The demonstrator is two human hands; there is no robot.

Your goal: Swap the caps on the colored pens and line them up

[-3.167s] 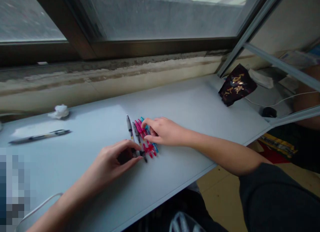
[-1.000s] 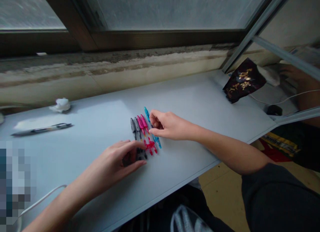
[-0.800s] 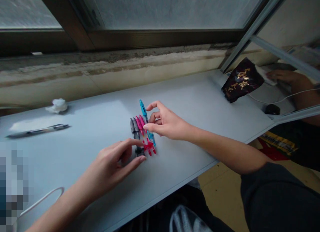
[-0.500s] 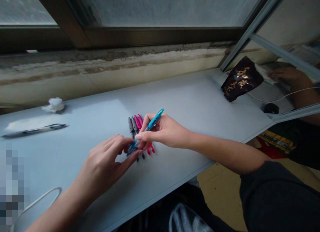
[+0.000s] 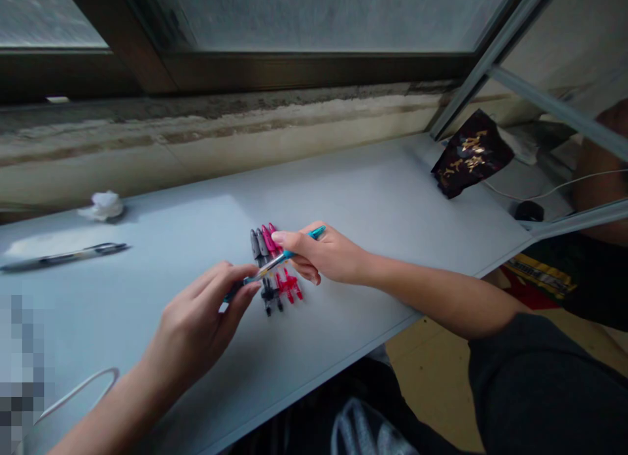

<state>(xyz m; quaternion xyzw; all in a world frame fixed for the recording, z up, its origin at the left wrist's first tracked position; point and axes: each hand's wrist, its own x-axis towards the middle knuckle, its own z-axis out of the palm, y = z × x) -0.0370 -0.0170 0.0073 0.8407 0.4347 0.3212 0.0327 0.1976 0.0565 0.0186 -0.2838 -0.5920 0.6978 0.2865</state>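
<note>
A blue pen [image 5: 271, 265] slants between my two hands, its middle showing clear and silvery. My left hand [image 5: 201, 314] pinches the lower blue end between thumb and fingers. At the upper end, my right hand [image 5: 326, 255] is closed round the blue barrel with its thumb on top; the tip pokes out behind the fingers. Whether the pen is in one piece or parted, I cannot tell. Just under and beyond the hands lie grey-black pens [image 5: 260, 244] and pink-red pens [image 5: 289, 286] side by side, partly covered by the held pen and fingers.
On the left of the white desk [image 5: 343, 193] are another pen [image 5: 66, 256], crumpled tissue [image 5: 104, 206] and a white cable [image 5: 78, 393]. A dark packet [image 5: 471, 155] stands by the metal frame [image 5: 554, 102] at right. Beyond it are a black mouse [image 5: 528, 211] and another person's arm [image 5: 596, 174].
My right hand has tilted the blue pen lower, in line with my left hand. My left hand has shifted slightly left, uncovering more of the red and black pens. The other person's hand has drawn back.
</note>
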